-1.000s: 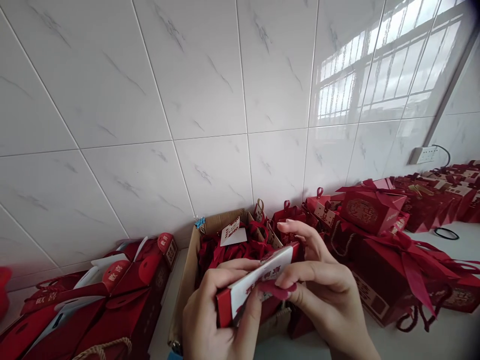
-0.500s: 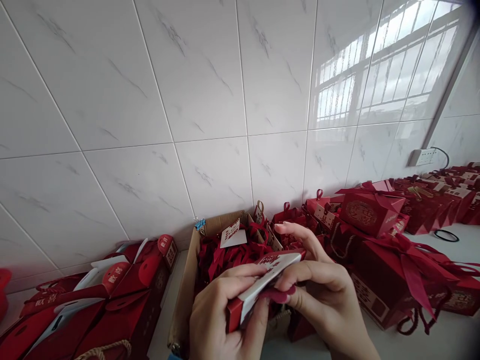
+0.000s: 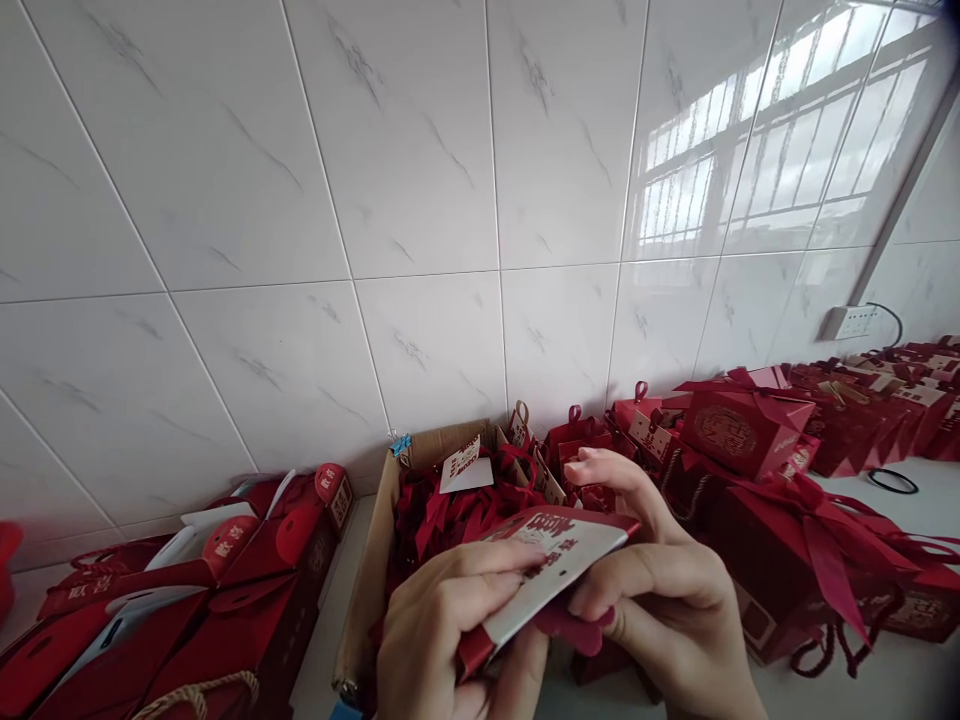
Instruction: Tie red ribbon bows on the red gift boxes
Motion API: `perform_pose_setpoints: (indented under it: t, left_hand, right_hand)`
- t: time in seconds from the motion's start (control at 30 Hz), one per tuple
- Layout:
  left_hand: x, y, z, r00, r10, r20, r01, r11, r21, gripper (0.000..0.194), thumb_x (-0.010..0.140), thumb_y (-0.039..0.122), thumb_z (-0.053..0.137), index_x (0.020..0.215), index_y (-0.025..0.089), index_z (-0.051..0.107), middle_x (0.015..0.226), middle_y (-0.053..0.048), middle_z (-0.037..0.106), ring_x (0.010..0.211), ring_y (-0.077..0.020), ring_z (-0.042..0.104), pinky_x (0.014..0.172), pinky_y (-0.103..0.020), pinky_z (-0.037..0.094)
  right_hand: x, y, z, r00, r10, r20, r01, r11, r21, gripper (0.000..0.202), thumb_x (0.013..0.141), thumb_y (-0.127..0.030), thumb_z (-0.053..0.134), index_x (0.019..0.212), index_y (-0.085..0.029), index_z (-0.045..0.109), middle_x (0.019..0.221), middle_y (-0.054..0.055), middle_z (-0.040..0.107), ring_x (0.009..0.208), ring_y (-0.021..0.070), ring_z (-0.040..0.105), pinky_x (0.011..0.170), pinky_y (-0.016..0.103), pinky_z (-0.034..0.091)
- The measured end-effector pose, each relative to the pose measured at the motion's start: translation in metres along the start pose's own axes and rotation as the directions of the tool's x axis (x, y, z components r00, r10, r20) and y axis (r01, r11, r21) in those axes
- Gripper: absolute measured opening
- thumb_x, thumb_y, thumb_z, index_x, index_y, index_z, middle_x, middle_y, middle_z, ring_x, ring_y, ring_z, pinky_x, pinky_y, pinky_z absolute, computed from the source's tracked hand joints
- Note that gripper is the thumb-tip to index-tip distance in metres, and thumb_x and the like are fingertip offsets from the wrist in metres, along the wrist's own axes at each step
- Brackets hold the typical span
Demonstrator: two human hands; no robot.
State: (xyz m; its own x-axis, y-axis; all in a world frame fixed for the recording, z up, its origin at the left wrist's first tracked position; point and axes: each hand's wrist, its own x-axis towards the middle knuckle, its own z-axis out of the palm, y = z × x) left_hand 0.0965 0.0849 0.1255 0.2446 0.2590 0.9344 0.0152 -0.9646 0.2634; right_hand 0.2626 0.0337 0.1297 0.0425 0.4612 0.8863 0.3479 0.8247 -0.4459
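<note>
Gripping a small red-and-white box [image 3: 570,552] above the near side of a cardboard carton [image 3: 373,570], I have red characters on its white face, too slanted and small for me to read. More red print marks a white card [image 3: 463,468] among the red ribbons [image 3: 456,518] in the carton. On the red boxes [image 3: 259,625] to the left, a round flap [image 3: 227,550] bears two pale characters, the lower seemingly 喜. My left hand [image 3: 454,625] is closed around the box's end, fingers over the top, thumb beneath. My right hand [image 3: 667,590] pinches a magenta tab [image 3: 586,634] at the near edge between thumb and bent forefinger, another finger lifted clear.
</note>
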Motion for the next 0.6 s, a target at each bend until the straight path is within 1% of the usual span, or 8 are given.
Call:
perform_pose_setpoints:
  t: [0.07,0.2,0.3,0.37,0.43,0.53,0.6]
  left_hand:
    - [0.0,0.0,-0.002,0.999,0.032,0.028,-0.032,0.999,-0.017,0.026,0.075,0.014,0.065,0.098,0.02,0.054,0.092,-0.008,0.074,0.08,-0.021,0.073,0.065,-0.027,0.062]
    - [0.002,0.004,-0.007,0.998,-0.013,0.066,0.01,0.999,0.039,0.03,0.074,0.011,0.066,0.1,0.021,0.053,0.096,-0.008,0.073,0.088,-0.0217,0.071,0.074,-0.031,0.061]
    - [0.004,0.006,-0.011,0.992,0.048,0.12,-0.053,0.998,0.035,0.033,0.075,0.017,0.071,0.102,0.022,0.053,0.097,-0.007,0.074,0.087,-0.0212,0.071,0.078,-0.033,0.061]
    - [0.004,0.007,-0.012,0.989,0.083,0.124,-0.085,0.996,0.018,0.037,0.074,0.023,0.074,0.104,0.023,0.052,0.096,-0.006,0.074,0.085,-0.0208,0.072,0.078,-0.034,0.061]
    - [0.001,0.009,-0.012,0.991,0.072,0.109,-0.075,0.997,0.022,0.039,0.074,0.028,0.074,0.106,0.023,0.052,0.096,-0.005,0.075,0.085,-0.0215,0.072,0.08,-0.037,0.061]
    - [-0.005,0.011,-0.013,0.994,0.052,0.094,-0.056,0.998,0.037,0.032,0.08,0.032,0.069,0.107,0.024,0.053,0.098,-0.004,0.075,0.091,-0.0227,0.071,0.083,-0.04,0.06]
    - [-0.006,0.012,-0.014,0.995,0.051,0.091,-0.055,0.998,0.038,0.024,0.087,0.033,0.06,0.108,0.024,0.054,0.1,-0.005,0.074,0.094,-0.0222,0.07,0.084,-0.041,0.059]
  right_hand:
    - [0.0,-0.001,0.0,1.0,-0.026,0.003,0.026,0.999,-0.026,0.008,0.083,-0.03,0.067,0.077,-0.027,0.07,0.128,0.0,0.052,0.124,0.0241,0.042,0.111,0.041,0.026]
    - [0.0,-0.002,-0.003,0.998,-0.052,0.032,0.054,0.996,-0.067,0.009,0.084,-0.03,0.065,0.077,-0.028,0.07,0.128,-0.001,0.053,0.124,0.0236,0.042,0.111,0.041,0.025]
    - [0.0,0.0,-0.005,0.991,-0.125,0.056,0.129,0.989,-0.074,0.014,0.087,-0.031,0.062,0.076,-0.029,0.07,0.118,-0.001,0.056,0.112,0.0214,0.049,0.111,0.043,0.025]
    - [0.0,0.0,-0.006,0.98,-0.191,0.052,0.195,0.978,-0.077,0.017,0.088,-0.03,0.06,0.075,-0.03,0.071,0.111,0.0,0.058,0.103,0.0197,0.053,0.109,0.043,0.028]
    - [0.001,0.0,-0.006,0.971,-0.235,0.037,0.237,0.967,-0.098,0.022,0.089,-0.029,0.057,0.073,-0.03,0.071,0.105,0.0,0.058,0.097,0.0183,0.054,0.106,0.042,0.032]
    - [0.002,-0.003,-0.004,0.951,-0.308,0.018,0.308,0.942,-0.135,0.029,0.091,-0.026,0.055,0.066,-0.026,0.069,0.096,0.001,0.059,0.09,0.0158,0.056,0.1,0.038,0.039]
    - [0.002,-0.004,-0.001,0.936,-0.351,-0.021,0.346,0.931,-0.12,0.027,0.09,-0.023,0.057,0.065,-0.023,0.068,0.09,0.001,0.059,0.087,0.0155,0.056,0.091,0.036,0.046]
